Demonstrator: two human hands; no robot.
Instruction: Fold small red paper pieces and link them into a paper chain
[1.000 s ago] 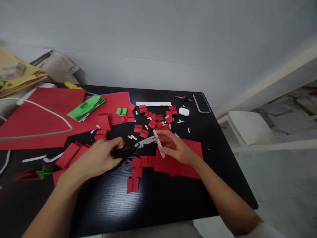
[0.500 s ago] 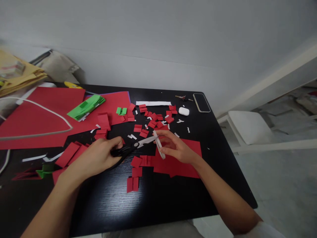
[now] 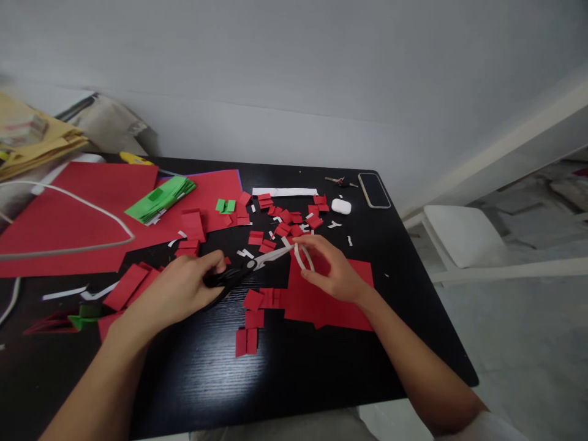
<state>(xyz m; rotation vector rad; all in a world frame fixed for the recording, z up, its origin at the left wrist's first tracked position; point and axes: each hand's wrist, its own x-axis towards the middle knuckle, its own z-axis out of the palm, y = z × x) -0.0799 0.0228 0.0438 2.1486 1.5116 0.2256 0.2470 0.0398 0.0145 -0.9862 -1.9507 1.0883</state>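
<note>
My left hand (image 3: 186, 282) is closed round the black handles of a pair of scissors (image 3: 252, 264), whose blades point right. Between the thumb and fingers of my right hand (image 3: 339, 271) is a thin white paper strip (image 3: 298, 256), bent into a loop. The scissor tips meet the strip's upper end near my right fingertips; whether the blades are fully together is too small to tell. Under my right hand lies a red paper sheet (image 3: 303, 306). Small folded red paper pieces (image 3: 253, 318) rest left of that sheet, and several more are scattered beyond the blades.
At the back lie a long white strip (image 3: 285, 192), a white earbud case (image 3: 341, 206), and a phone (image 3: 374, 190). Green folded paper (image 3: 160, 199) sits on large red sheets (image 3: 92, 214) at left, crossed by a white cable (image 3: 103, 209). A white chair (image 3: 463, 236) stands right.
The white strip has bowed open into a loop, and a small white piece now shows beside the scissor tips. The scissors have shifted very slightly; my right hand has barely moved.
</note>
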